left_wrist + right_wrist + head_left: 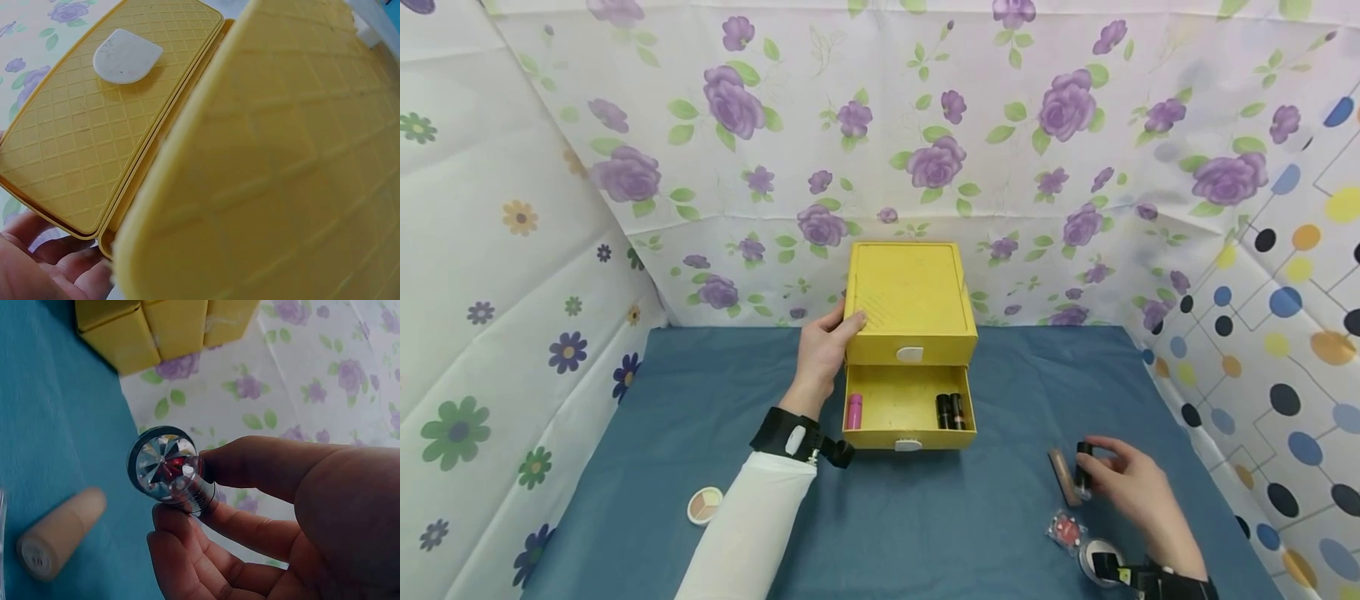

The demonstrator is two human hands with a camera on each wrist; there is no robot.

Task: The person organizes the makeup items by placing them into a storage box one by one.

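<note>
A yellow two-tier drawer box [910,292] stands at the back middle, its lower drawer [898,400] pulled out and the upper one closed. My left hand [818,358] holds the box's left side, thumb over the top edge; in the left wrist view some fingers [87,275] show beside it. Inside the lower drawer lie a pink tube [854,412] and two black tubes [951,412]. At the right, my right hand [1131,483] pinches a lipstick [1083,471] with a black cap and a clear, faceted end showing red. A beige tube [62,534] lies beside it.
On the blue cloth [955,517] at the right lie a small clear packet with something red [1066,531] and a round compact [1097,560], partly covered by the wrist strap. A round three-tone palette [704,505] lies left of my left forearm. Patterned cloth walls [790,167] surround the surface.
</note>
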